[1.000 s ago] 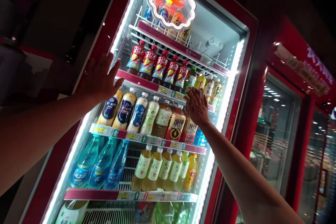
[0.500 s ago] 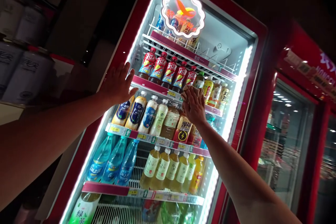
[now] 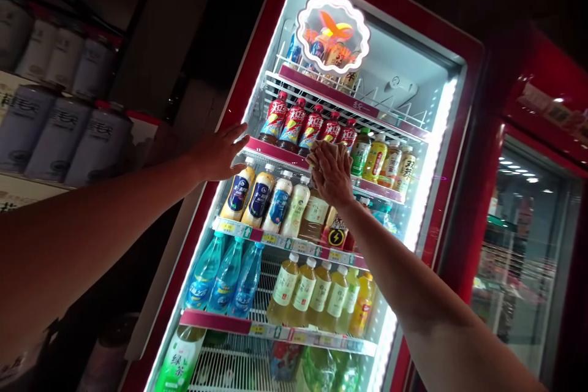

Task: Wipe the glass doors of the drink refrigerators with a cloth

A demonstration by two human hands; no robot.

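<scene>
My left hand [image 3: 219,153] lies flat with fingers spread on the left edge of a lit drinks fridge's glass door [image 3: 404,104], next to the red frame [image 3: 239,86]. My right hand [image 3: 329,173] presses a small pale cloth [image 3: 321,148] against the glass in front of the second shelf; only the cloth's edge shows above the fingers. Behind the glass stand red-labelled bottles [image 3: 294,125], milky bottles with blue labels [image 3: 260,199], blue water bottles [image 3: 225,278] and yellow tea bottles [image 3: 316,291].
A glowing round logo sign [image 3: 333,33] sits at the top of the door. A second red fridge [image 3: 528,233] stands to the right. Large white canisters [image 3: 59,135] fill dark shelves on the left.
My right hand with the cloth has slid left and slightly up across the glass. My view has shifted, so the fridge sits further right in the picture.
</scene>
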